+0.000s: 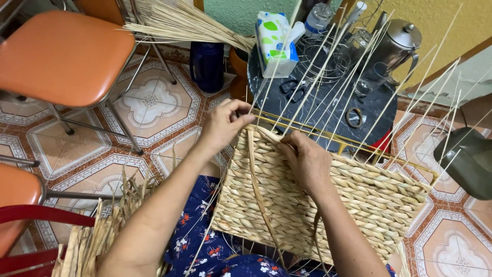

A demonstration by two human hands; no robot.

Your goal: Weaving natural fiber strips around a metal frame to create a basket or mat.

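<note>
While the basket (328, 205) lay tilted across the person's lap in the lower middle of the frame, both hands worked at its top edge. The left hand (223, 123) was pinched narrow on a flat strand (254, 169) just where it met the corner of the woven wall, and the strand's tail ran down over the finished rows. The right hand (307, 161) lay curled and nearly closed on the weave just beside it, fingertips pressing the newest row; whether it also held a strand could not be told. Thin upright stakes (328, 87) fanned from the edge toward the upper right, crossing in front of a dark round table (333, 110). To do this step well, it seemed best to keep the strand taut and flat, to bed each pass snugly against the row below, and to steady the nearest stake so it stayed evenly spaced. A slack pull would likely have left a gap at the corner. Loose dry fibre (97, 236) lay at lower left, beside an orange chair (61, 56).
</note>
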